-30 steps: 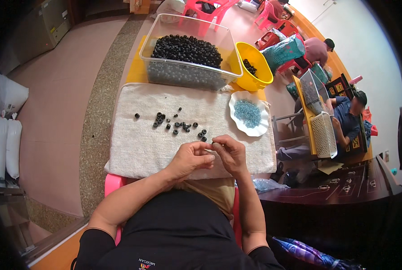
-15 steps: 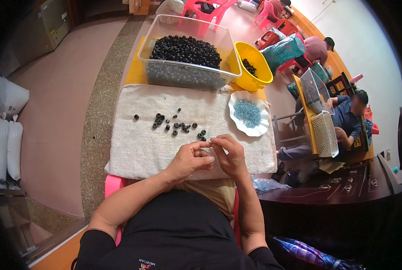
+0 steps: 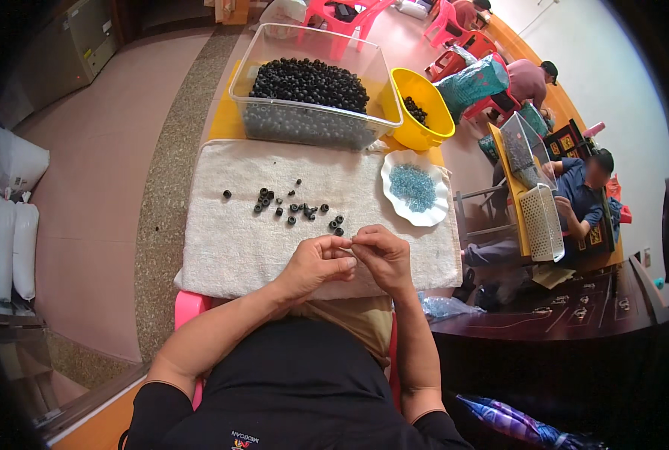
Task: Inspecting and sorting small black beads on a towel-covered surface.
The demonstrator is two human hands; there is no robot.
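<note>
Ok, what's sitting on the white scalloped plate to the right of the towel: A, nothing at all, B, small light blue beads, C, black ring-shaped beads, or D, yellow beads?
B: the white scalloped plate holds a heap of small light blue beads, while the black ring-shaped beads lie loose on the towel ahead of the hands.

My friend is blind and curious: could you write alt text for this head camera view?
Seen from above, a seated person's left hand and right hand meet, fingertips pinched together, over a white towel strewn with small black beads. Beyond sit a clear tub of black beads, a yellow bowl and a white plate of blue beads.
</note>
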